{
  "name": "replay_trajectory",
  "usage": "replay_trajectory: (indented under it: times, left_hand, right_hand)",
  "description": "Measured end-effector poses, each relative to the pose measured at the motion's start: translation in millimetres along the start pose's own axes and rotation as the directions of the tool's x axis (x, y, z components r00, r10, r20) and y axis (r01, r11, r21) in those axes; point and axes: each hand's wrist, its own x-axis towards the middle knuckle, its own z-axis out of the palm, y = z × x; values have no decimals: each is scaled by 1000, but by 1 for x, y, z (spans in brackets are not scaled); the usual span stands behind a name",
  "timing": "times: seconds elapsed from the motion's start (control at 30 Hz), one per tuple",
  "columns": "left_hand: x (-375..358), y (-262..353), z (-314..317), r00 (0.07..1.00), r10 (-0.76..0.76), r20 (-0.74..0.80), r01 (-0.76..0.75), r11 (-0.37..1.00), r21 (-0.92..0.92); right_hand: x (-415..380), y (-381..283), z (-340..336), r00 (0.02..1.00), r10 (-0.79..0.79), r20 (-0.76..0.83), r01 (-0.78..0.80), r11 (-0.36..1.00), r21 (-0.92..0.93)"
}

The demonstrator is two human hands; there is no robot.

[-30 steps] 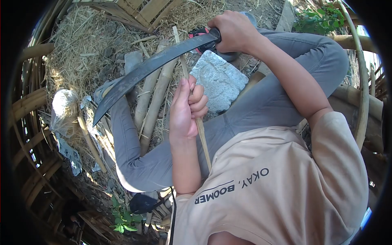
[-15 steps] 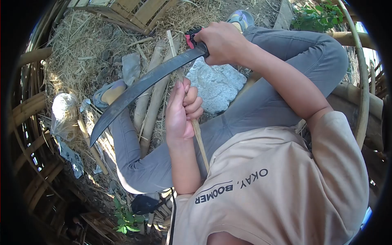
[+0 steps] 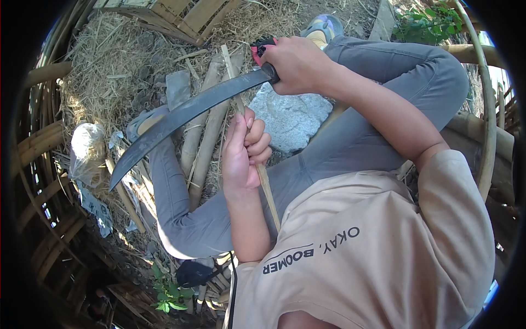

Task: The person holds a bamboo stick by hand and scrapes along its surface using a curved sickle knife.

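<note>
My right hand (image 3: 301, 64) is closed round the dark handle of a long curved machete (image 3: 181, 118), whose blade reaches down to the left. A pink and black piece (image 3: 263, 49) shows beside the fingers. In my left hand (image 3: 246, 145), closed in a fist with the thumb up, is a thin bamboo strip (image 3: 268, 194). Its lower end rests near the shirt, and its upper part passes at the blade, above the fist. Whether blade and strip touch is unclear. Beyond both hands lies a large pale rock (image 3: 290, 118) between my legs.
Bamboo poles (image 3: 207, 145) lie by my left leg. A wooden crate (image 3: 181, 16) stands at the top, near dry straw (image 3: 104, 60). At the left is a clear plastic bag (image 3: 87, 148). Green plants (image 3: 427, 24) grow at the upper right, and bamboo walls curve round.
The machete has shifted slightly to the left and down, its tip now farther left. My right hand has moved a little down and left. My left hand has stayed nearly still.
</note>
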Motion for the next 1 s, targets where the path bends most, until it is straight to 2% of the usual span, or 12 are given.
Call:
replay_trajectory:
  times: [0.07, 0.17, 0.27, 0.37, 0.5, 0.6, 0.63, 0.73, 0.8, 0.83, 0.9, 1.0]
  left_hand:
    - [-2, -2, 3, 1000, 7, 10, -8, 998, 68]
    - [2, -1, 5, 1000, -3, -10, 4, 995, 104]
    - [2, -1, 0, 1000, -24, 9, 24, 998, 52]
    - [3, -2, -3, 999, -51, 6, 51, 996, -67]
    - [1, -3, -7, 996, -82, 22, 85, 982, -168]
    - [0, -3, 0, 996, -83, 27, 86, 985, -152]
    - [-2, -5, -2, 996, -86, 35, 90, 985, -146]
    - [6, -4, -6, 995, -80, 63, 88, 987, -138]
    - [4, -2, -8, 996, -84, 38, 89, 983, -160]
    - [-1, -3, -9, 997, -79, 8, 79, 991, -110]
    - [-6, -5, -5, 998, -67, -23, 67, 998, -9]
    - [-3, -1, 4, 998, -34, -47, 35, 999, 21]
  right_hand:
    - [4, 5, -7, 996, 77, 46, -75, 996, -40]
    - [8, 35, -3, 977, 109, -185, -123, 990, -65]
    - [5, 34, -11, 986, 14, -169, -37, 990, -133]
    - [3, 11, -13, 999, 30, -29, -34, 991, -129]
    - [7, -3, -8, 998, 9, 62, 1, 985, -171]
    - [12, 21, -10, 991, 118, -71, -125, 986, -110]
    - [7, 23, -5, 977, 23, -211, -46, 993, -105]
    - [3, 14, -13, 993, 83, -81, -95, 983, -155]
    - [-2, 0, -9, 1000, 11, 7, -10, 988, -157]
    - [-3, -5, -6, 998, -25, 49, 32, 988, -150]
    - [3, 2, -5, 1000, 2, -18, -4, 992, -123]
    - [8, 17, -9, 994, 78, -71, -85, 991, -104]
